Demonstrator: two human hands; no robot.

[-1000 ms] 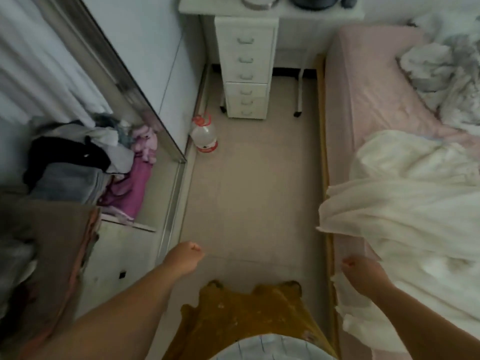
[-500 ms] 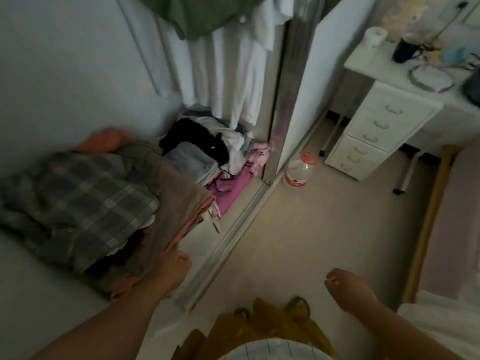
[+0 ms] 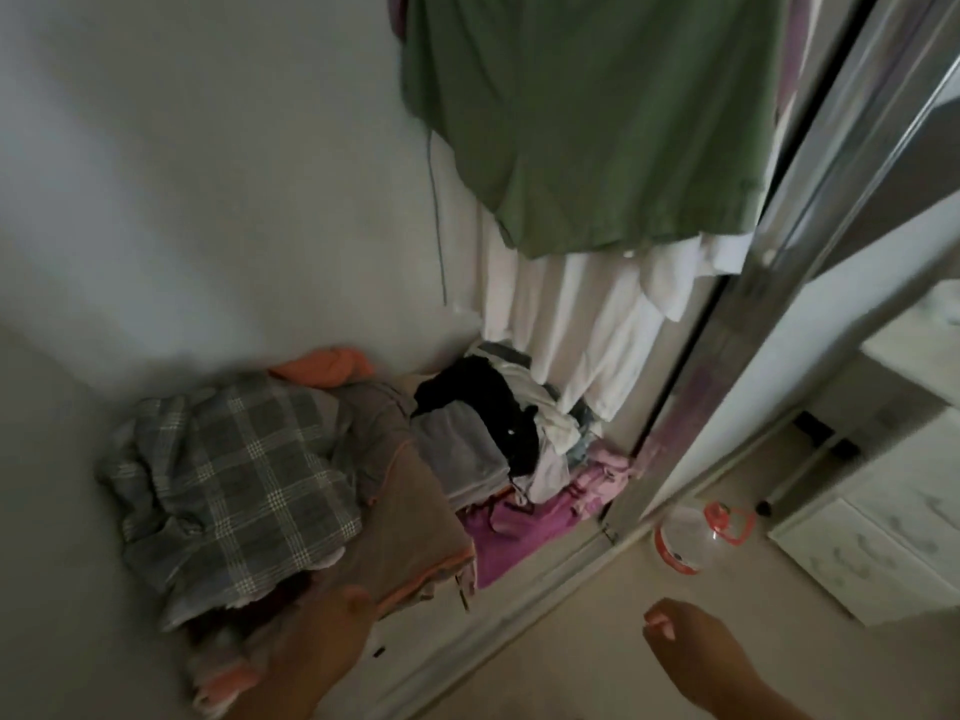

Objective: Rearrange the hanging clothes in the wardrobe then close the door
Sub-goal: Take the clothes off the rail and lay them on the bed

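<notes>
Clearly the green garment (image 3: pixel 587 122) and the white clothes (image 3: pixel 576 324) hang at the right side of the wardrobe, beside the sliding door (image 3: pixel 810 210); they look soft, light and easy to slide, best taken near the hanger. Left hand (image 3: pixel 332 621) and right hand (image 3: pixel 675 636) hold nothing, fingers loosely curled

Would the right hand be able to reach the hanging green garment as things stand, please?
Probably yes: the right hand holds nothing, the wardrobe is open, and nothing lies between it and the green garment hanging above.

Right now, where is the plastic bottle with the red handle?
In the head view, the bottle stands on the floor at the lower right, just outside the wardrobe door, beside the white drawers.
</notes>
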